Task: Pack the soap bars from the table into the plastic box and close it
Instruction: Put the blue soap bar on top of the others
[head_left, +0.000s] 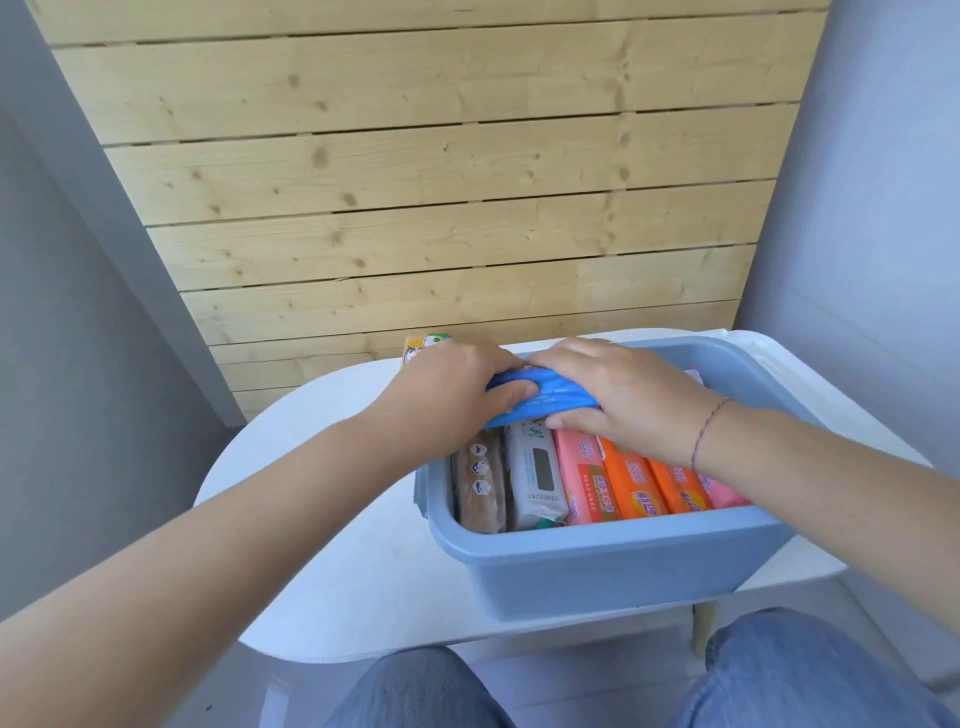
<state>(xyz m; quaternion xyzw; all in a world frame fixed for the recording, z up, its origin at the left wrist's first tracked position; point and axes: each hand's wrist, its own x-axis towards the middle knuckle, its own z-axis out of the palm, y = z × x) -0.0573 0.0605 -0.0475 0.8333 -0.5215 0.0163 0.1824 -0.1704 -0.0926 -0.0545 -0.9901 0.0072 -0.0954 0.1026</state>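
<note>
A grey-blue plastic box stands open on the white table. Inside, several wrapped soap bars stand on edge side by side: a brown one, a white one, a pink one, orange ones. A bright blue soap bar lies across the far part of the box, over the others. My left hand grips its left end and my right hand grips its right end. A yellow soap pack lies on the table behind my left hand, partly hidden.
A white lid lies behind and to the right of the box. A pale wooden slat panel rises behind the table. My knees in jeans are below the table's near edge.
</note>
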